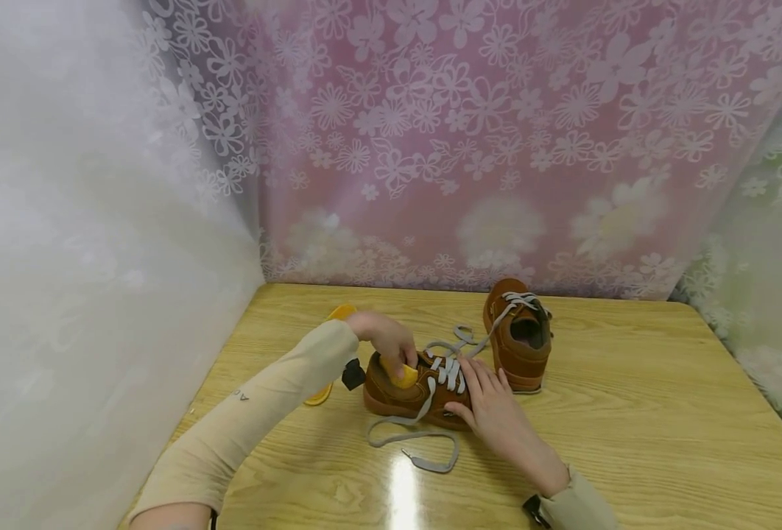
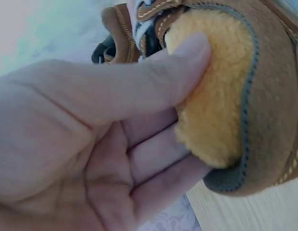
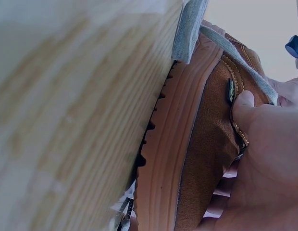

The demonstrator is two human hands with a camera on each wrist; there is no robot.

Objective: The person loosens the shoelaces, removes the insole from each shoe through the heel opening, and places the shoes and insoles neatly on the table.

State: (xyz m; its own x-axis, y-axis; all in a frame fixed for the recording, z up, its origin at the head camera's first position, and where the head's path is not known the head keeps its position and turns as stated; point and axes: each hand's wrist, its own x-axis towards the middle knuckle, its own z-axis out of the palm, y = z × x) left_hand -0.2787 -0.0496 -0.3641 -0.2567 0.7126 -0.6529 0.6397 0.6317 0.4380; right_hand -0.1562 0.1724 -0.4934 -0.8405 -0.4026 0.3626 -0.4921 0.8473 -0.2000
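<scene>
A brown lace-up shoe (image 1: 387, 403) lies on the table with its toe to the right. My left hand (image 1: 389, 340) pinches a fuzzy yellow insole (image 2: 221, 82) between thumb and fingers. Part of that insole sits inside the shoe's opening; its front end is hidden. My right hand (image 1: 493, 408) holds the toe end, thumb on the near side and fingers over the top. In the right wrist view, the shoe's ridged sole (image 3: 166, 144) faces the table. A loose grey lace (image 1: 437, 465) curls on the table in front of the shoe.
Another brown shoe (image 1: 520, 361) stands behind to the right, its grey lace (image 1: 490, 338) trailing left. A second yellow insole (image 1: 343, 312) lies partly hidden behind my left forearm. The wooden table (image 1: 649, 412) meets a pink floral curtain (image 1: 470, 147) at the back.
</scene>
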